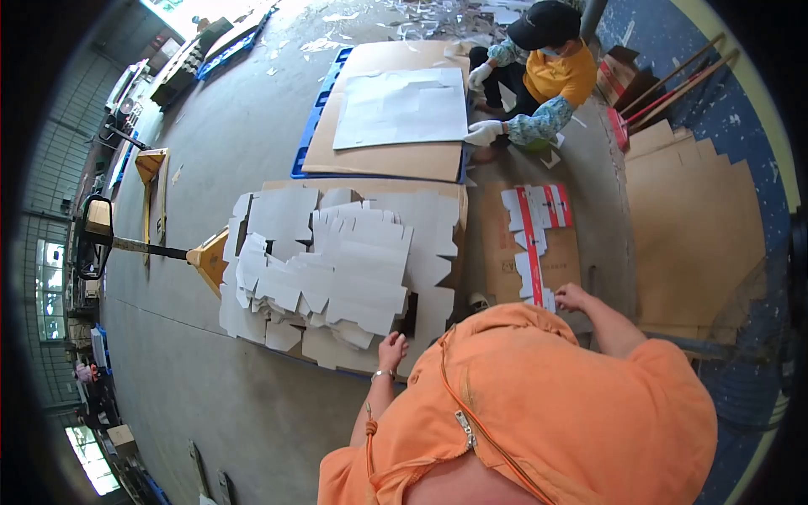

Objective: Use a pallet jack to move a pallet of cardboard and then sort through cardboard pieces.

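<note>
A red and white flat carton blank (533,248) lies on a brown cardboard sheet (498,252) on the floor, to the right of the pile. My right hand (573,297) is closed at the near end of this blank, with its fingertips on the edge. My left hand (392,350) is by the near edge of a heap of white die-cut carton blanks (353,261), its fingers curled together. Whether anything is in those fingers is too small to make out. The blanks overlap untidily, with notched edges and flaps showing.
Beyond the heap, a blue pallet (313,135) bears brown board and a white sheet (400,109). A crouching co-worker (547,76) in gloves touches that sheet. Yellow pallet jacks (210,252) stand left. Large brown sheets (694,227) and long-handled tools (673,84) lie along the right wall.
</note>
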A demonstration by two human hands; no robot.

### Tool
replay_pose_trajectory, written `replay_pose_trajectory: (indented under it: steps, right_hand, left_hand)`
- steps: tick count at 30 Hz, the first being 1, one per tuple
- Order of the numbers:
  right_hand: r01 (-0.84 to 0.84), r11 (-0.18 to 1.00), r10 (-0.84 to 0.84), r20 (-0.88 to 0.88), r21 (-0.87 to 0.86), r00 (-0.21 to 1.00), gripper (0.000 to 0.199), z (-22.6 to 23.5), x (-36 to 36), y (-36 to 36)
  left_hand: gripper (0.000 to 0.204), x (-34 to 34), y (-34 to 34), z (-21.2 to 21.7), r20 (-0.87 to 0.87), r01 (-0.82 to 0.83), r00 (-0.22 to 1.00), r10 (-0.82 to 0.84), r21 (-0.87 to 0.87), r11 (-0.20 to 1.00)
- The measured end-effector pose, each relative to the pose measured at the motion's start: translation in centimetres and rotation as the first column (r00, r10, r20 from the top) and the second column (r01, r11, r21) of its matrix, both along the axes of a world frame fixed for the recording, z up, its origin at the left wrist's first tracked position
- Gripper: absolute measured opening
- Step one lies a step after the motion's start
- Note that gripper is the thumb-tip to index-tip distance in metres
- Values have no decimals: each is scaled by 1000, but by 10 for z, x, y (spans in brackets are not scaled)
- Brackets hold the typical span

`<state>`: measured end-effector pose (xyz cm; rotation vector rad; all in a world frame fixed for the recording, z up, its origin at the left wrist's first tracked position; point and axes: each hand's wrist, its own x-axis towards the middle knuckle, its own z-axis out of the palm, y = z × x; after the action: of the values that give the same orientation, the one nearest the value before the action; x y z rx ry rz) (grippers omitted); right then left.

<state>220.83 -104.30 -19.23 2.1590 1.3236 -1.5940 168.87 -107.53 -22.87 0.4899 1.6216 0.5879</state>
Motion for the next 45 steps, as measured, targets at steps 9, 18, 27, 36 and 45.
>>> replay_pose_trajectory:
  steps: [9,18,27,36,45]
  right_hand:
    - [-44,978,62,-82,204,995,31,10,-45,25]
    - [-149,959,164,-41,243,986,28,6,-68,51]
    - [-197,964,200,1,179,980,27,26,-104,71]
    - [-223,952,230,-9,212,973,27,22,-114,61]
    - [-329,924,329,31,196,944,30,-2,-115,45]
  left_hand:
    - [41,-23,-27,-17,-21,-23,1000,23,-8,1000]
    - [37,-40,-32,-13,103,-133,986,131,9,991]
    - [37,-56,-50,-8,-48,-60,997,60,11,998]
    - [35,-63,-40,-16,48,-178,983,179,-13,984]
    - [37,-67,-51,-33,52,-118,992,118,-13,993]
